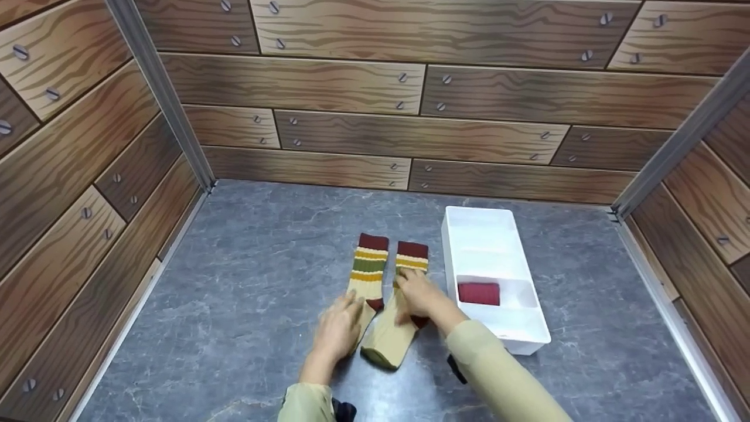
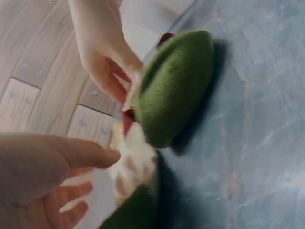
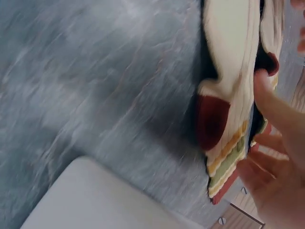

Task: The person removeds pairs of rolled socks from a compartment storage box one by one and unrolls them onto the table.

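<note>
Two cream socks with maroon cuffs and heels, green toes and yellow and green stripes lie side by side on the grey surface. My left hand [image 1: 337,325] is at the foot of the left sock [image 1: 369,266], partly covering it; in the left wrist view its thumb and fingers are apart beside the knit. My right hand [image 1: 420,296] rests on the middle of the right sock [image 1: 389,337], hiding part of the stripes and heel. In the right wrist view, the fingertips [image 3: 248,167] touch that sock's striped leg, with the thumb spread away from them.
To the right stands a white divided box [image 1: 530,305]. A folded dark red knit item [image 1: 479,293] lies in one of its compartments. Wood-patterned walls [image 1: 351,135] enclose the grey surface [image 1: 252,281] at the back and both sides.
</note>
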`<state>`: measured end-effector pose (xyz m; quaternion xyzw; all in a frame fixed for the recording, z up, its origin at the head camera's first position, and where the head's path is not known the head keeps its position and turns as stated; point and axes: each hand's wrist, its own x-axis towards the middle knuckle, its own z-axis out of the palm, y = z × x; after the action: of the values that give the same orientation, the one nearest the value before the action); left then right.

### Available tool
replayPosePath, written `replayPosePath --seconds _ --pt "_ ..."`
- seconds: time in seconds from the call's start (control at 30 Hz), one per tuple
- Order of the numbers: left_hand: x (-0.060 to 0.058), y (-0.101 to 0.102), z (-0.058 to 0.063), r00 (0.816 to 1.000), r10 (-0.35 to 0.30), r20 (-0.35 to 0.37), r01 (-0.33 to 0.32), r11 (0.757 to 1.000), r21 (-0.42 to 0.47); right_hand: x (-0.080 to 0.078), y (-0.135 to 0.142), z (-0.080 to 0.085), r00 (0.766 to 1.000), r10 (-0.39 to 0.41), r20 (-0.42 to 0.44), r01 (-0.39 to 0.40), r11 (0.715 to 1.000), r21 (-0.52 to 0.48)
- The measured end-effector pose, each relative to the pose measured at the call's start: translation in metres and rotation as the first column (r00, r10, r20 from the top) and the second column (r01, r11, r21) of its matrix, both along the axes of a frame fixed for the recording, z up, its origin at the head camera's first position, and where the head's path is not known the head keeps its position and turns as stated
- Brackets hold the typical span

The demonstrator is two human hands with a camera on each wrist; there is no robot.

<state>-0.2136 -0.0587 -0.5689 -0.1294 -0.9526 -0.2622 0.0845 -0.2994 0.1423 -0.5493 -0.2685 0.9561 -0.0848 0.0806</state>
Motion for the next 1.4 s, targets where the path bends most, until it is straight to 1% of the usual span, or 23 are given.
replayPosePath --seconds 0.07,0.13,0.23,0.3,0.33,0.43,0.5,0.57,0.67,0.9,1.07,1.17,1.23,1.27,1.37,1.4 --pt "-0.002 0.002 -0.003 0.996 -0.081 0.047 0.082 0.997 -0.01 0.003 0.002 -0.001 0.999 0.033 0.042 -0.035 0.998 0.056" --pt "-0.002 0.004 -0.006 0.987 -0.119 0.105 0.121 0.992 -0.017 0.003 0.003 -0.002 0.996 0.053 0.073 -0.059 0.995 0.085" --pt "-0.002 0.011 -0.01 0.977 -0.119 0.175 0.124 0.992 -0.015 0.001 0.006 -0.003 0.993 0.044 0.114 -0.053 0.996 0.07" --pt "-0.003 0.017 -0.01 0.974 -0.099 0.205 0.102 0.995 -0.005 -0.002 0.008 -0.002 0.99 0.023 0.138 -0.031 0.998 0.058" --pt "-0.004 0.02 -0.01 0.973 -0.085 0.213 0.09 0.996 -0.015 -0.003 0.009 -0.002 0.989 0.008 0.151 -0.015 0.999 0.051" --pt "-0.006 0.028 -0.01 0.98 -0.052 0.194 0.064 0.996 -0.055 -0.008 0.012 -0.001 0.982 -0.031 0.186 0.023 0.999 0.045" --pt "-0.008 0.032 -0.008 0.984 -0.036 0.177 0.053 0.994 -0.092 -0.011 0.014 -0.001 0.979 -0.041 0.2 0.036 0.999 0.029" --pt "-0.009 0.034 -0.007 0.986 -0.03 0.164 0.051 0.991 -0.122 -0.013 0.015 -0.001 0.976 -0.045 0.211 0.043 0.999 0.014" --pt "-0.01 0.035 -0.004 0.985 -0.029 0.169 0.053 0.989 -0.139 -0.015 0.017 -0.002 0.974 -0.044 0.223 0.045 0.999 0.002" --pt "-0.013 0.033 -0.004 0.98 -0.029 0.195 0.052 0.992 -0.115 -0.016 0.019 -0.004 0.977 -0.046 0.21 0.049 0.999 -0.01" --pt "-0.014 0.033 -0.005 0.977 -0.027 0.21 0.048 0.994 -0.095 -0.014 0.019 -0.003 0.974 -0.046 0.222 0.054 0.998 -0.032" --pt "-0.014 0.035 -0.003 0.982 -0.014 0.19 0.027 0.998 -0.062 -0.013 0.021 -0.002 0.978 -0.026 0.207 0.043 0.996 -0.075" --pt "-0.014 0.038 -0.001 0.99 0.002 0.142 0.001 1.0 -0.018 -0.013 0.022 -0.001 0.986 0.011 0.167 0.013 0.99 -0.141" --pt "-0.014 0.039 0.001 0.994 0.013 0.113 -0.014 1.0 0.007 -0.017 0.026 -0.009 0.993 0.051 0.107 -0.03 0.982 -0.188" --pt "-0.014 0.044 0.008 0.999 0.041 0.022 -0.043 0.995 0.087 -0.017 0.029 -0.002 0.994 0.109 -0.003 -0.106 0.952 -0.286" --pt "-0.014 0.046 0.011 0.999 0.047 -0.008 -0.046 0.992 0.118 -0.017 0.029 0.002 0.994 0.109 -0.027 -0.112 0.947 -0.302"
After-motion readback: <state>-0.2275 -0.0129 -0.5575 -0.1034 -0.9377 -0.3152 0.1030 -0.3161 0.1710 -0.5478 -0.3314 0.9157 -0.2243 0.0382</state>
